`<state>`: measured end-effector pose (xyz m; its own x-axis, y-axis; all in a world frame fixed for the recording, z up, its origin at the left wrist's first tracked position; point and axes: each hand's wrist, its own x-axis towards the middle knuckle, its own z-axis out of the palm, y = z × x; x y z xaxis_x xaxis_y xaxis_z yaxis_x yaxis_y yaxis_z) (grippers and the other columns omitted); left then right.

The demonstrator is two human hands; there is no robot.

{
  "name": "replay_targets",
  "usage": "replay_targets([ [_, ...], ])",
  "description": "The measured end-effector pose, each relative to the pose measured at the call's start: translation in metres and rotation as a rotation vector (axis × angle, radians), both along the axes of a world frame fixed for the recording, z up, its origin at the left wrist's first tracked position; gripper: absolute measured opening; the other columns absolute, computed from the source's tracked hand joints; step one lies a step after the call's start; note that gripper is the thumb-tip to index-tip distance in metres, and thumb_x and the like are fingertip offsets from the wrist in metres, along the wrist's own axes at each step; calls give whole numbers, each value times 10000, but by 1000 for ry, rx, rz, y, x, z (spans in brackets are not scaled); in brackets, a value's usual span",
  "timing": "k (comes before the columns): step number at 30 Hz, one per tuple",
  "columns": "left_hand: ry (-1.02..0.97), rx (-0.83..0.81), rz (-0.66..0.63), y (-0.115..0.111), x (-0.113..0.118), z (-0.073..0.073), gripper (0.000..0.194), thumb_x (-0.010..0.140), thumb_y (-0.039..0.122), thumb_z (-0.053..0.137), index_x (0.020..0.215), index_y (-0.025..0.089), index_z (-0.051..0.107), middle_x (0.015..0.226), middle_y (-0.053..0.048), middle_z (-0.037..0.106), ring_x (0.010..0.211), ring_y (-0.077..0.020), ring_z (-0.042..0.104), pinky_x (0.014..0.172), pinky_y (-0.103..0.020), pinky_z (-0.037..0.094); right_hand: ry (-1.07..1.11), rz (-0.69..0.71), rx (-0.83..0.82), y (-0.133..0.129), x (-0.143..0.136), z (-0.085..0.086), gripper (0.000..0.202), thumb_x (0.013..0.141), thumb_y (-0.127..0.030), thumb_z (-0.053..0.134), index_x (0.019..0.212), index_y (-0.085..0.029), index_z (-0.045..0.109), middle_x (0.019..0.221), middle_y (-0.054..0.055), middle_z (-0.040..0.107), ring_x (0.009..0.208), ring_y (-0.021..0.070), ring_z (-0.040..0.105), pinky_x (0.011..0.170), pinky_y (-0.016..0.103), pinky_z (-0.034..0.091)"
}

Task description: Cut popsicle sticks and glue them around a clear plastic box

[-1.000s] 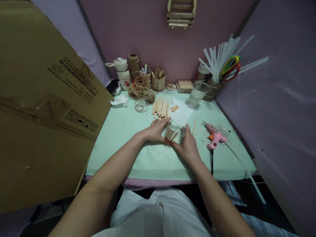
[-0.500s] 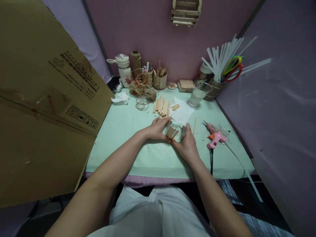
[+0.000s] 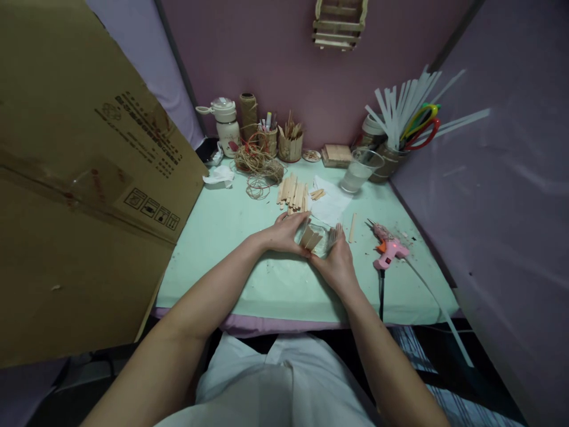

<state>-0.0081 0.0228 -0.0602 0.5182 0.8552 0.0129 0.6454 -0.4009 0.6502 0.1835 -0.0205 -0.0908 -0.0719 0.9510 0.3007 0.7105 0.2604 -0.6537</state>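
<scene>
Between my two hands is a clear jar-like container lying low over the table, with several flat wooden sticks along its left side. My left hand wraps its left side, thumb toward me. On the other side my right hand grips it, the thumbs nearly meeting at the near edge. Just beyond my left hand lies a pile of wooden craft sticks. A single stick rests right of my right hand. Farther right is a pink hot glue gun with a white glue stick.
A cardboard box stands on the left. Along the back are a bottle, tangled twine, a stick-covered cup and a plastic cup of cloudy liquid. Scissors and white glue sticks fill a holder at right.
The whole view has shifted slightly. Both hands keep their hold on the clear container, with hardly any movement.
</scene>
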Motion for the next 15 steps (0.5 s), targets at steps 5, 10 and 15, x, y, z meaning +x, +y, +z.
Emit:
replay_targets([
  [5,-16,-1,24,-2,1,-2,1167,591,574,803,1533,208,218,1590,-171,328,1469,-350,306,1222,-546,59,7,0,-4,0,1,-2,1065,656,-396,785,1494,1,263,1390,317,522,1283,425,522,1036,556,445],
  [10,-12,19,25,-1,1,-4,1118,612,554,792,1521,196,247,1578,-169,350,1460,-337,327,1220,-546,63,0,-7,21,-1,0,-3,1036,661,-352,764,1499,-13,257,1396,307,517,1282,416,519,1032,553,446],
  [15,-3,34,38,-3,3,-3,1085,622,531,782,1513,205,256,1564,-162,376,1454,-338,337,1221,-553,66,3,-1,22,-2,0,-1,1012,657,-336,758,1490,-27,275,1368,290,550,1249,412,549,1018,540,462],
])
